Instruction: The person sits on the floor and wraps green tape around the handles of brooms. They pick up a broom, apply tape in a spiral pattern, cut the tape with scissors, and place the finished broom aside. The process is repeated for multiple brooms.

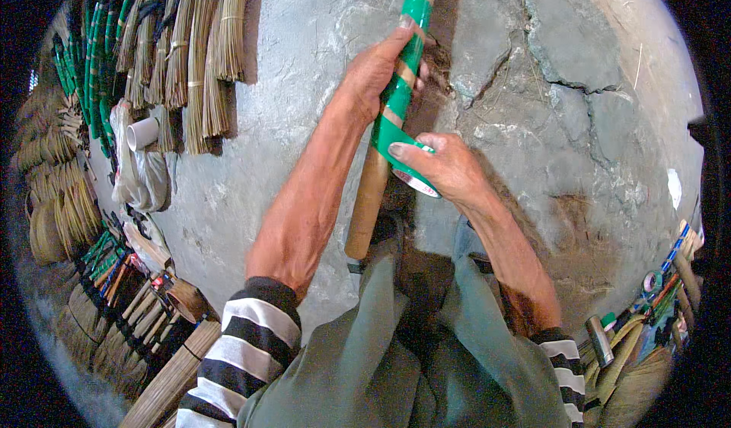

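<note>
A long wooden pole (368,199) slants up from between my knees to the top edge. Green tape (394,97) winds round its upper part in a spiral, with narrow bands of bare wood between the turns. My left hand (387,66) is closed round the taped part, thumb on top. Lower down, my right hand (442,161) grips a roll of green tape (415,180) close against the pole, thumb over its side. A strip runs from the roll onto the pole. Below it the wood is bare down to its lower end.
Bundles of thin sticks (202,55) lie at the upper left, beside green-wrapped poles (95,55). A white cup (143,133) rests on a plastic bag (141,180). Brooms and handles (141,317) fill the lower left; a hammer (599,340) lies lower right. Cracks (548,78) cross the concrete floor.
</note>
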Available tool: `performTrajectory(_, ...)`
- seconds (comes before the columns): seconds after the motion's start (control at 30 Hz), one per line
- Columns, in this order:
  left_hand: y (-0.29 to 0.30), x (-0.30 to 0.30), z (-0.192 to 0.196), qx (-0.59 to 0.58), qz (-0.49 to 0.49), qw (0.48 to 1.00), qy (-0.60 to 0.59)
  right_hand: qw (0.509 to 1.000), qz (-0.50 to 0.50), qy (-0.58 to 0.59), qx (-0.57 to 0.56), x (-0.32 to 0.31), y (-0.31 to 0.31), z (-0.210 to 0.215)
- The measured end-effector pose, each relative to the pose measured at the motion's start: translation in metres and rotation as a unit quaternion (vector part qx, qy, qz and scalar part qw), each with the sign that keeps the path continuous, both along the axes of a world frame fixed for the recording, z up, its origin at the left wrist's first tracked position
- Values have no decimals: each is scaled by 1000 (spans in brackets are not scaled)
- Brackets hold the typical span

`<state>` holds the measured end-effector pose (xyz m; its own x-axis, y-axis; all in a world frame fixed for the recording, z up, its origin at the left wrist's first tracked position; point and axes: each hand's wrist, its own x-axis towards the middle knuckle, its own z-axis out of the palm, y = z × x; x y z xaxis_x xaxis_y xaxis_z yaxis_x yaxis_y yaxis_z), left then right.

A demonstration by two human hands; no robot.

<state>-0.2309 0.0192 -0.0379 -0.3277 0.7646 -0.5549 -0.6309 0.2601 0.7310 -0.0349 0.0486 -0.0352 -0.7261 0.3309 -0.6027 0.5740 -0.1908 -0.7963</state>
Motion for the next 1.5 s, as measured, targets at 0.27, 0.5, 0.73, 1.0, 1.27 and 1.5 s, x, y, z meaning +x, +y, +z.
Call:
performTrajectory(0.27,-7,5,19,6,-44,997,-67,985,-8,-77,-154,9,-10,-7)
performTrajectory(0.5,-15,19,14,-91,-85,984,130,985,-8,-35,-170,7,-4,4)
performTrajectory(0.73,-17,16,3,-124,-15,974,189,978,157,-116,74,-2,6,23)
performTrajectory(1.0,-18,27,9,-75,-52,990,107,994,70,-72,43,5,-2,12)
performTrajectory(1.27,-17,14,6,-28,-79,992,-92,992,30,-106,-68,2,-7,14)
performTrajectory(1.5,-24,28,13,-228,-68,917,319,984,112,-108,91,-12,-6,2)
